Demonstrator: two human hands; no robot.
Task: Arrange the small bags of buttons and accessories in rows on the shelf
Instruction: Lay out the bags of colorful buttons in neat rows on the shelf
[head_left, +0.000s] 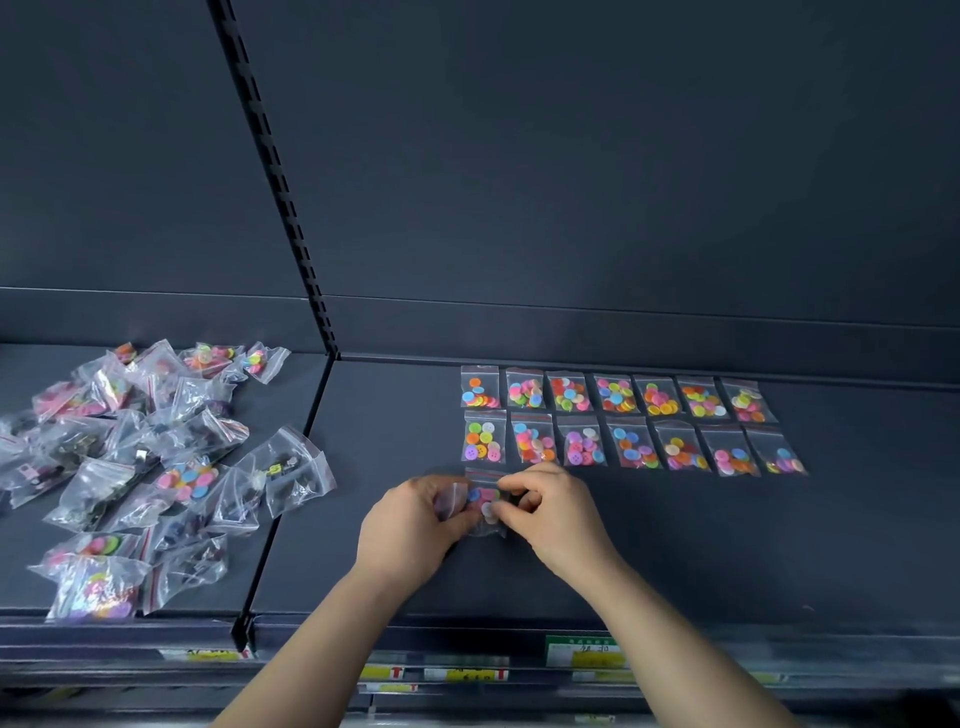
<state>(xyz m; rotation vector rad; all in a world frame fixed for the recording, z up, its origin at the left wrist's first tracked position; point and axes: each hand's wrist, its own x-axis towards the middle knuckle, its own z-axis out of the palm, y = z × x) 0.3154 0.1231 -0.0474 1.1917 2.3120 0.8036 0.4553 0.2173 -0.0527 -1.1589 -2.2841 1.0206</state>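
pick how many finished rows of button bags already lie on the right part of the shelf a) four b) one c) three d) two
d: a back row and a second row of seven bags each lie flat, while the left hand and right hand hold the bag that would start a third.
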